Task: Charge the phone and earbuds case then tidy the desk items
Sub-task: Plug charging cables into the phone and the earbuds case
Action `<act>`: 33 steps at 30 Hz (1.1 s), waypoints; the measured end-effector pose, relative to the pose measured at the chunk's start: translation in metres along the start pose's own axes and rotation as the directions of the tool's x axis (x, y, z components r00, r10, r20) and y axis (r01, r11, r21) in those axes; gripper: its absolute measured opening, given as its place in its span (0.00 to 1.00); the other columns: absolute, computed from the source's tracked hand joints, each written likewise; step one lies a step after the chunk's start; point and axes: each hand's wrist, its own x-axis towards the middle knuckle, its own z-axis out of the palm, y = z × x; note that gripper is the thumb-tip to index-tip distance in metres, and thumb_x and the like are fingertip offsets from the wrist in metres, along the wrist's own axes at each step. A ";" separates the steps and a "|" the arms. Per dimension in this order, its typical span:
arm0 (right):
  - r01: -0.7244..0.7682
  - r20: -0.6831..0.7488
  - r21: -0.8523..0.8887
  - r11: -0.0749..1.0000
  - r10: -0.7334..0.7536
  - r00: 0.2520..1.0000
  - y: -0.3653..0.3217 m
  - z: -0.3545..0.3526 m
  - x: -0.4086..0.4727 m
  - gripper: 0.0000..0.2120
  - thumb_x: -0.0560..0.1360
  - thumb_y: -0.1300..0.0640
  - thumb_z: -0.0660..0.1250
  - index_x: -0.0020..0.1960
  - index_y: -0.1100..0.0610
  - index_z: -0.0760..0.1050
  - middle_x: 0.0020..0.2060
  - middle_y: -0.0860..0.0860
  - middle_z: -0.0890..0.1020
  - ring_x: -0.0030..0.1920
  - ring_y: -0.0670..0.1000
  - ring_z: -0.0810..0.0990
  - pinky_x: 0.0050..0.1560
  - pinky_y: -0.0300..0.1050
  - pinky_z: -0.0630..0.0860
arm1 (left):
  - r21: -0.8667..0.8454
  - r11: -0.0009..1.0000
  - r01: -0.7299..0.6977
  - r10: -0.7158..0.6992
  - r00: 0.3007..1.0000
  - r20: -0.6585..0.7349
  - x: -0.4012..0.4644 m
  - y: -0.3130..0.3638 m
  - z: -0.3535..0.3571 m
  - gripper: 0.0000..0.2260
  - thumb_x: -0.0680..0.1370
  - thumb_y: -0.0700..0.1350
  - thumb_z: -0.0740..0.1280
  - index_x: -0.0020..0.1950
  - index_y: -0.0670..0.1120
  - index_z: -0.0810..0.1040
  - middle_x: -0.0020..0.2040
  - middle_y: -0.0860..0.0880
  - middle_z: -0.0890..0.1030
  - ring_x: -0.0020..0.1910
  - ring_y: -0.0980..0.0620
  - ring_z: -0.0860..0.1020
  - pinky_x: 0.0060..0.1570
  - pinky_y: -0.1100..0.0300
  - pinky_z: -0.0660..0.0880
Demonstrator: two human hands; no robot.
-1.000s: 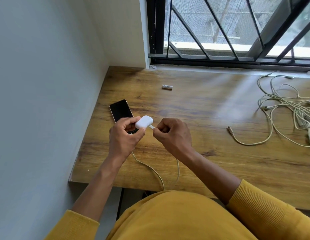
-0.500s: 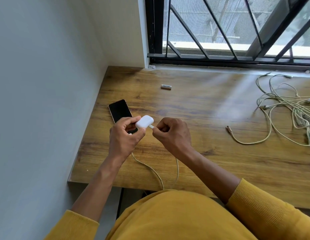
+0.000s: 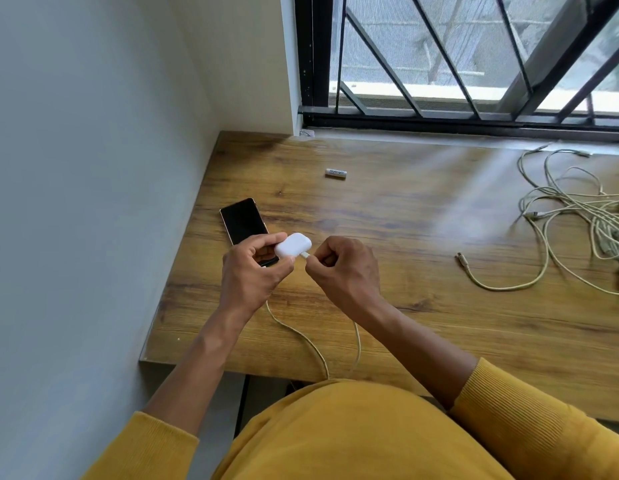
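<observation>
My left hand (image 3: 254, 271) grips a white earbuds case (image 3: 292, 244) just above the wooden desk (image 3: 405, 306). My right hand (image 3: 342, 271) pinches the white plug of a charging cable (image 3: 305, 255) against the case's end. That cable (image 3: 357, 344) trails from under my right hand off the desk's near edge. A black phone (image 3: 242, 221) lies face up behind my left hand, its lower end hidden by my fingers. A second cable (image 3: 301, 336) runs from under my left hand to the desk's near edge.
A small white battery (image 3: 335, 173) lies at the back middle of the desk. A tangle of pale cables (image 3: 574, 216) sprawls at the right, one loose plug end (image 3: 459, 255) pointing left. A wall bounds the desk on the left, a barred window (image 3: 474, 57) behind.
Both hands have held nearly the same place; the plug sits closer against the case's end than before.
</observation>
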 end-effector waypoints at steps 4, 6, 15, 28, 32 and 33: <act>0.014 -0.003 -0.040 0.999 -0.015 1.000 0.001 0.003 0.001 0.08 0.73 0.52 0.73 0.36 0.49 0.77 0.29 0.44 0.79 0.33 0.45 0.78 0.35 0.47 0.75 | -0.010 1.000 0.008 -0.008 1.000 0.007 0.003 0.000 0.002 0.20 0.73 0.39 0.80 0.64 0.47 0.86 0.56 0.55 0.87 0.55 0.60 0.85 0.57 0.61 0.83; 0.019 -0.001 -0.049 0.999 -0.019 1.000 0.001 0.003 0.003 0.08 0.73 0.52 0.73 0.37 0.49 0.77 0.30 0.44 0.79 0.33 0.45 0.78 0.35 0.46 0.75 | -0.012 1.000 -0.002 0.002 1.000 0.011 0.005 -0.002 0.002 0.20 0.73 0.39 0.80 0.64 0.47 0.86 0.57 0.56 0.86 0.56 0.60 0.85 0.57 0.60 0.83; 0.000 0.067 -0.070 0.998 0.005 0.998 0.015 0.006 0.023 0.03 0.76 0.47 0.73 0.47 0.45 0.83 0.36 0.41 0.83 0.41 0.44 0.82 0.43 0.48 0.80 | 0.138 0.976 -0.171 0.173 0.985 -0.002 0.031 -0.012 0.010 0.21 0.74 0.40 0.79 0.66 0.46 0.84 0.61 0.55 0.83 0.59 0.61 0.82 0.60 0.64 0.79; -0.042 0.107 -0.117 0.992 0.054 0.993 0.039 0.003 0.021 0.08 0.76 0.50 0.69 0.54 0.47 0.83 0.44 0.42 0.83 0.47 0.47 0.83 0.48 0.52 0.82 | 0.297 0.935 -0.195 0.162 0.978 0.135 0.076 -0.035 0.037 0.21 0.73 0.40 0.79 0.66 0.44 0.85 0.63 0.50 0.83 0.62 0.57 0.80 0.66 0.63 0.77; -0.052 0.113 -0.126 0.991 0.066 0.991 0.043 -0.001 0.023 0.07 0.78 0.51 0.69 0.54 0.47 0.83 0.45 0.43 0.84 0.47 0.47 0.82 0.49 0.50 0.81 | 0.338 0.918 -0.208 0.161 0.973 0.163 0.080 -0.038 0.042 0.21 0.74 0.41 0.79 0.66 0.44 0.85 0.64 0.49 0.84 0.63 0.54 0.80 0.65 0.62 0.75; -0.054 0.114 -0.129 0.990 0.069 0.991 0.043 -0.001 0.024 0.07 0.78 0.50 0.69 0.54 0.47 0.83 0.45 0.43 0.84 0.47 0.46 0.82 0.49 0.50 0.82 | 0.351 0.914 -0.204 0.157 0.975 0.158 0.080 -0.039 0.043 0.20 0.74 0.41 0.79 0.66 0.44 0.85 0.64 0.49 0.84 0.63 0.53 0.80 0.66 0.61 0.75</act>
